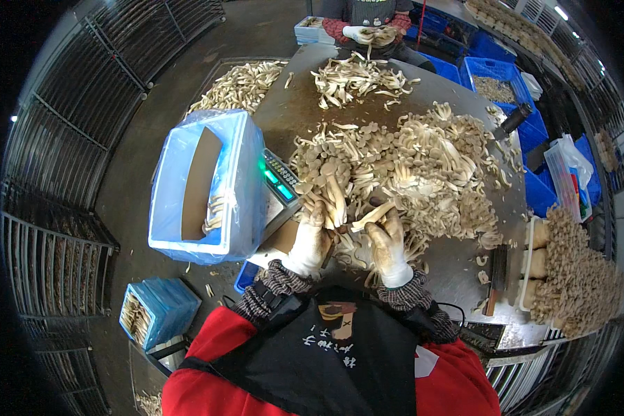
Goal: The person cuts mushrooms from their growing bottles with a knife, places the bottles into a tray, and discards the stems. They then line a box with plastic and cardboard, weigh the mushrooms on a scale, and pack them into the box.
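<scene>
My left hand (312,242), in a soiled white glove, grips a few long-stemmed mushrooms (336,200) with their stems towards me. In the matching glove, my right hand (389,244) holds a single thick mushroom stem (373,217) between thumb and fingers. A small dark edge shows between the hands; I cannot tell what it is. Just beyond them spreads a large heap of brown-capped mushrooms (421,161). To the left, a plastic-lined foam box (242,192) contains a cardboard sheet (200,184) and some mushrooms. Beside it sits a digital scale (281,182) with a lit display.
Across the metal table (447,265), a gloved person (366,34) handles mushrooms behind a pile of trimmed stems (359,80). Blue crates (499,70) line the right side. Mushroom blocks (572,275) stand at right. A filled box (158,312) is at lower left, near metal racks (57,265).
</scene>
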`<state>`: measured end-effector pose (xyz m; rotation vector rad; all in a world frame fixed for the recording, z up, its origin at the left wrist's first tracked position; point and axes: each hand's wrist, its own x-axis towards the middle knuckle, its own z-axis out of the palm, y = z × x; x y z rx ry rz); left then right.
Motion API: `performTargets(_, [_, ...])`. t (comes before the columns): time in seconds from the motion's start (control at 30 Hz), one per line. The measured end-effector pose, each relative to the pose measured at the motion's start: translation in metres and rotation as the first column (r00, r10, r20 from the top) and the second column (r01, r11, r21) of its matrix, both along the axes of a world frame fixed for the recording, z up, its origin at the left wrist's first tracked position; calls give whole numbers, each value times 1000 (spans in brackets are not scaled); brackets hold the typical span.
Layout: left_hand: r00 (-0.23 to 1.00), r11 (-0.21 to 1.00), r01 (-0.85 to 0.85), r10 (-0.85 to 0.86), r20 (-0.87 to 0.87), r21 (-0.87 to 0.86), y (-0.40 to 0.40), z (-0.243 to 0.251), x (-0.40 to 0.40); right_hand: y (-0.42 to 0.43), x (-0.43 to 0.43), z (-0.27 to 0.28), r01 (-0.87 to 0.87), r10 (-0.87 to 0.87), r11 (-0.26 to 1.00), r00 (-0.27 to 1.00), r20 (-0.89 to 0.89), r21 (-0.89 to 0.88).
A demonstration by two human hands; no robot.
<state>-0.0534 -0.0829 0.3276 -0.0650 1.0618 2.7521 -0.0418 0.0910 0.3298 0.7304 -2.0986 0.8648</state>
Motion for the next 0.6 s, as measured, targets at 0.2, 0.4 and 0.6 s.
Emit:
performTargets(0.2, [997, 991, -43, 34, -73, -126, 3, -12, 6, -13, 7, 2, 272, 681, 318, 601, 418, -908])
performTargets(0.4, [991, 921, 59, -99, -85, -385, 3, 25, 13, -19, 11, 13, 141, 400, 724, 712, 577, -675])
performTargets(0.6, [966, 895, 54, -159, -204, -442, 6, 30, 13, -24, 15, 0, 184, 549, 549, 655, 519, -815])
